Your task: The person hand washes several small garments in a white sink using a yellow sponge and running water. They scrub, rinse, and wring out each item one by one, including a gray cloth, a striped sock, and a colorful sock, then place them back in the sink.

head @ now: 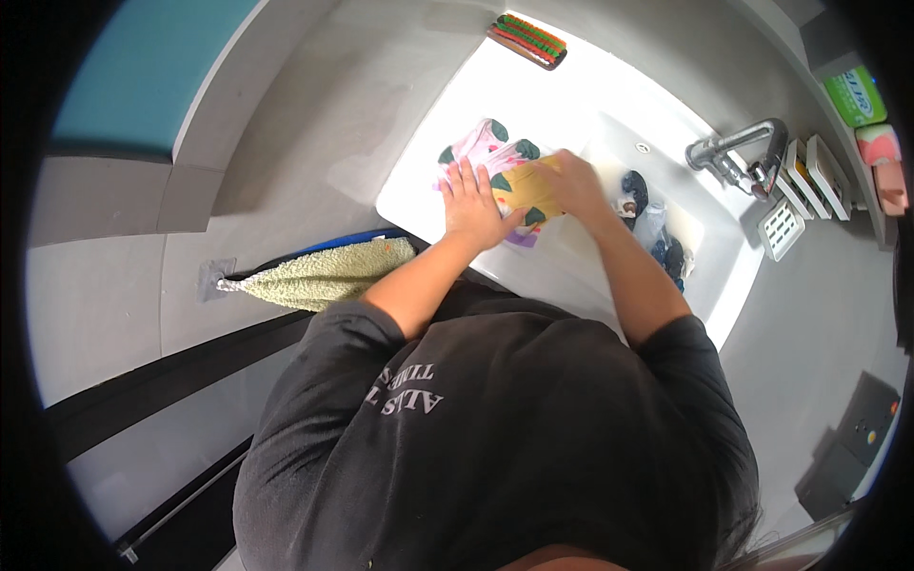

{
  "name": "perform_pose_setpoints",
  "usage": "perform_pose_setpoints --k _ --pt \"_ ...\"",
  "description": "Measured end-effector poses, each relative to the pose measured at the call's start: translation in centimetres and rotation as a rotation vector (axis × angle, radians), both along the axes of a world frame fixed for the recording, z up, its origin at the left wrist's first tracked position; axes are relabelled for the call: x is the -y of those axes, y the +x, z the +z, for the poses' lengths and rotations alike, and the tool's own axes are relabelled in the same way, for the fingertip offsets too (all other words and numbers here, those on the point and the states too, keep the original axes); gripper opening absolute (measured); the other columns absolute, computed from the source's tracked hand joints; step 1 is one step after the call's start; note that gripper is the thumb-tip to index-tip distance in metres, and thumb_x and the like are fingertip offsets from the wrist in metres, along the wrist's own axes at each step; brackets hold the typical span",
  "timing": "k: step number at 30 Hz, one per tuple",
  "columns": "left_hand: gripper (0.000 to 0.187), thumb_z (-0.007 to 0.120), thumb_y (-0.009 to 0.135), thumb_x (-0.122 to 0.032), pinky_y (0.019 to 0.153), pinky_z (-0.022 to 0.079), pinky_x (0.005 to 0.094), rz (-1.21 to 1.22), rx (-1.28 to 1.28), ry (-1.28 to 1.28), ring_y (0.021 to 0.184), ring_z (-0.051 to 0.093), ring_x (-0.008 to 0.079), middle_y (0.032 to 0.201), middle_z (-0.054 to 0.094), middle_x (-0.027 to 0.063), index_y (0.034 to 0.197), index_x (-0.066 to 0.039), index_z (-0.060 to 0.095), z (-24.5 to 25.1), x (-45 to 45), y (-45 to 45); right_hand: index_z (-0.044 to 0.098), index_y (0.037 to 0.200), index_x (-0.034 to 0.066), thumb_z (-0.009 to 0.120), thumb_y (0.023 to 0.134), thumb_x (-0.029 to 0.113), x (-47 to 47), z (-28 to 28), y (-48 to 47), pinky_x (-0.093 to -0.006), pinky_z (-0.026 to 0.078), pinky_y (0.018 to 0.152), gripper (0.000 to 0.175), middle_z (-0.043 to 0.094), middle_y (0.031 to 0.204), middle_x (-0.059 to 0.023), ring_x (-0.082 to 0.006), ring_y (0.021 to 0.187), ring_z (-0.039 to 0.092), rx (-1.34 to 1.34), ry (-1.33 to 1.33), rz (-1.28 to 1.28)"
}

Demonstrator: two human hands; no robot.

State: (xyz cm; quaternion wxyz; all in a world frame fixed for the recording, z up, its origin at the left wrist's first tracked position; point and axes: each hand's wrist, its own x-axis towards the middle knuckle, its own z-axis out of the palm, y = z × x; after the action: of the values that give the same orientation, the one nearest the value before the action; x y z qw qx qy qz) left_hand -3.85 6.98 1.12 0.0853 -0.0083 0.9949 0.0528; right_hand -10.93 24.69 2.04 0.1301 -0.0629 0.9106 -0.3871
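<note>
My left hand (471, 207) lies with its fingers spread on small pink socks (473, 143) with dark green patches, on the white washboard side of a laundry sink (428, 128). At its right, my right hand (568, 185) is blurred and curled over a yellow fabric piece (527, 184) with green patches. Its fingertips press on or hold that cloth; which of the two is not plain. A purple edge of fabric shows below the yellow piece. Dark wet socks (634, 189) and other small laundry lie in the basin to the right.
A brush (528, 41) with red and green bristles rests at the sink's far corner. A chrome faucet (739, 153) reaches in from the right, beside a white soap dish (781, 228) and racks on the wall. A pale green towel (328, 275) hangs at left, near my left forearm.
</note>
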Motion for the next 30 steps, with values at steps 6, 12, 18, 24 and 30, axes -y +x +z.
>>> perform_pose_setpoints --k 6,12,18,24,30 --pt "0.061 0.057 0.090 -0.035 0.113 0.028 0.0496 -0.131 -0.106 0.187 0.138 0.031 0.0418 0.148 0.036 0.0220 0.138 -0.001 0.046 -1.2 1.5 3.1 0.065 0.087 0.0082 0.055 0.092 0.039 9.3 -4.5 -1.5 -0.0428 0.050 0.057 0.033 0.065 0.073 -0.0138 -0.0318 0.068 0.066 -0.407 0.206 0.309" --pt "0.039 0.064 0.085 -0.022 0.109 0.036 0.0468 -0.155 -0.196 0.262 0.131 0.046 0.0350 0.140 0.053 0.0100 0.121 -0.007 0.065 -0.5 4.2 3.2 0.068 0.077 0.0106 0.055 0.092 0.040 5.7 -7.4 -8.8 -0.0438 0.050 0.056 0.035 0.065 0.073 -0.0132 -0.0294 0.069 0.067 -0.428 0.501 0.269" --pt "0.032 0.070 0.076 -0.012 0.102 0.043 0.0406 -0.118 -0.326 0.435 0.119 0.057 0.0312 0.123 0.065 0.0100 0.107 -0.005 0.071 -0.8 4.8 3.0 0.071 0.076 0.0119 0.055 0.091 0.041 9.8 -7.0 -4.2 -0.0439 0.051 0.061 0.036 0.065 0.072 -0.0089 -0.0278 0.071 0.065 -0.487 -0.077 0.209" --pt "0.023 0.070 0.074 -0.012 0.095 0.048 0.0370 -0.160 -0.412 0.434 0.109 0.061 0.0290 0.114 0.069 0.0104 0.094 -0.002 0.073 -0.8 4.9 2.4 0.070 0.068 0.0160 0.065 0.082 0.036 6.5 -7.5 -9.2 -0.0434 0.044 0.061 0.025 0.061 0.064 -0.0046 -0.0256 0.070 0.062 -0.572 0.444 0.192" --pt "0.017 0.071 0.073 -0.011 0.090 0.051 0.0360 -0.165 -0.444 0.469 0.100 0.064 0.0273 0.107 0.070 0.0090 0.087 -0.002 0.073 -1.2 5.0 2.8 0.067 0.063 0.0136 0.064 0.083 0.036 10.4 -8.5 -3.5 -0.0438 0.044 0.056 0.030 0.060 0.061 -0.0105 -0.0293 0.058 0.057 -0.877 -0.051 0.453"
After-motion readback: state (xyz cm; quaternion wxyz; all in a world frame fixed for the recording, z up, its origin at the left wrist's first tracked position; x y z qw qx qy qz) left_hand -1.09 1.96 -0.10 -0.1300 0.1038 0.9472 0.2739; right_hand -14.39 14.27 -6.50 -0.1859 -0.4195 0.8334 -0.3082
